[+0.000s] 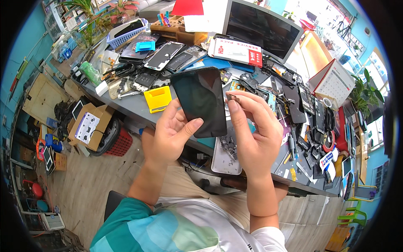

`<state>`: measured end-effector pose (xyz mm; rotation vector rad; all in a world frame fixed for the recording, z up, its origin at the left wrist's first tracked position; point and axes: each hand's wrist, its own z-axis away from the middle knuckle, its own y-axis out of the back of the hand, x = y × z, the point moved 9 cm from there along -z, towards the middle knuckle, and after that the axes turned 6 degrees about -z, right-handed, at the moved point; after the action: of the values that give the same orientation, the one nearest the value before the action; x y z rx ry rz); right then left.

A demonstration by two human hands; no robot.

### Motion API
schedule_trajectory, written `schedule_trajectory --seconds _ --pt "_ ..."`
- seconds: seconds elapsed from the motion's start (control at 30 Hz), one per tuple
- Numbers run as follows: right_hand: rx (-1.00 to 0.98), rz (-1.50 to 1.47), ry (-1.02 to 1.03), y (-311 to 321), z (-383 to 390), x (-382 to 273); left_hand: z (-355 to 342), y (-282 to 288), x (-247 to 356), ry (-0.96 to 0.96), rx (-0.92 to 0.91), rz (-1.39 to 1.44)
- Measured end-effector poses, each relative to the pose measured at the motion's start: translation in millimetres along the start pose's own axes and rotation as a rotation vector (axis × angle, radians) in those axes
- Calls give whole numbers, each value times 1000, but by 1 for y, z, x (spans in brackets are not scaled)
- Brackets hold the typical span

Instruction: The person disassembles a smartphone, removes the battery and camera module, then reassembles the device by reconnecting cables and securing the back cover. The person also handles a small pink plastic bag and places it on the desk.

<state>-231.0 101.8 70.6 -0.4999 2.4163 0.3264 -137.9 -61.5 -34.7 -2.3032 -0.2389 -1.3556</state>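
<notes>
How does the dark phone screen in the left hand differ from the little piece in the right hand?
Size: the phone screen is longer than the hand's fingers; the little piece is about fingertip-sized.
Look: the phone screen is a glossy black rounded rectangle; the little piece is brownish, its details too small to tell.
Hold: the left hand grips the phone screen near its lower left; the right hand pinches the little piece.
Both are held up.

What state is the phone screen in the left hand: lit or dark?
Dark: the phone screen in the left hand shows only black with faint reflections.
</notes>
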Motion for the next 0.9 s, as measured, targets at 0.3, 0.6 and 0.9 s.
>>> schedule_trajectory --seconds 0.3,0.6,0.9 --pt "36 27 36 -7 2 -1 0 -1 2 -32 4 2" --pt "60 111 102 -9 2 -6 2 0 1 -32 42 -19" --pt "71 177 127 -10 4 -9 2 -1 4 -44 53 -27"
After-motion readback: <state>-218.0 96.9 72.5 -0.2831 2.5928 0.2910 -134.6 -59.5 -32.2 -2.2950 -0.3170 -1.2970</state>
